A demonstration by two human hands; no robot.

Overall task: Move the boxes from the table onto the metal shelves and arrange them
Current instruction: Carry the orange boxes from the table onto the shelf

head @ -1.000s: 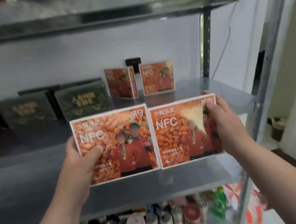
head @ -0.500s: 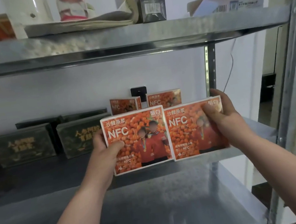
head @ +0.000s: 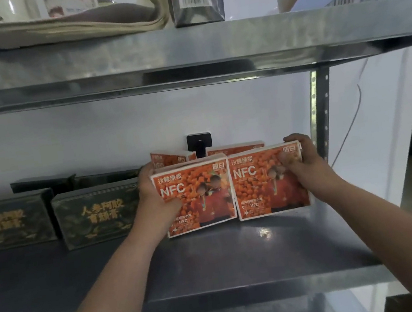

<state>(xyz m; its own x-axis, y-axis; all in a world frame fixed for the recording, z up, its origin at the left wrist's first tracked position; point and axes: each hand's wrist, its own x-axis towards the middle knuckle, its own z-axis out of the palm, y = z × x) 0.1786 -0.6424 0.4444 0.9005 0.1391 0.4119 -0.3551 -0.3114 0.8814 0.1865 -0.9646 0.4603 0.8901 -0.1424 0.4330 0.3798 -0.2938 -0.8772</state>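
Risk: left hand (head: pixel 157 203) grips left orange box (head: pixel 196 197), right hand (head: pixel 305 165) grips right orange box (head: pixel 270 181), both w/ bottom edges at the shelf (head: pixel 241 257) near its back right corner. Left one's tilted; pushed back too hard they'd prob topple the two orange boxes behind (head: pixel 173 158), or it'd flop fwd on release

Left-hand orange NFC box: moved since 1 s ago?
Yes. The left orange NFC box went deeper onto the shelf, now just before the rear orange boxes by the wall.

Galvanized metal shelf (head: pixel 267 248) with a dull, faintly mottled sheen; glossy printed card on the two orange boxes (head: pixel 197 197), matt dark card with gilt lettering on the green boxes (head: pixel 98 214), soft folded cloth (head: pixel 60 28) above.
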